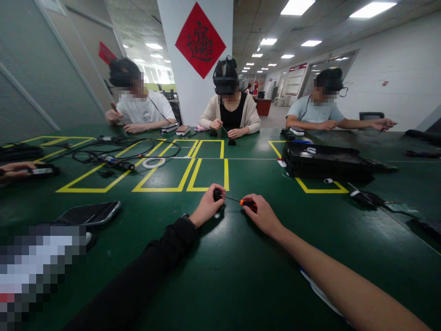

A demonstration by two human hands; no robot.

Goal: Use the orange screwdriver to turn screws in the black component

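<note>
Just above the green table [220, 257], my left hand [208, 205] is closed round a small black part [217, 193], whose kind I cannot make out. My right hand [261, 213] grips a screwdriver [248, 204] by its orange and black handle. The thin dark shaft points left, and its tip meets or nearly meets the black part; the exact contact is too small to see.
Black trays [324, 161] are stacked at the right. Cables [138, 149] and a white cable coil [154, 162] lie left. A phone [90, 214] rests near left. Three people sit opposite; another person's hand [20, 169] holds a device at the left edge. Yellow tape [206, 189] marks the table.
</note>
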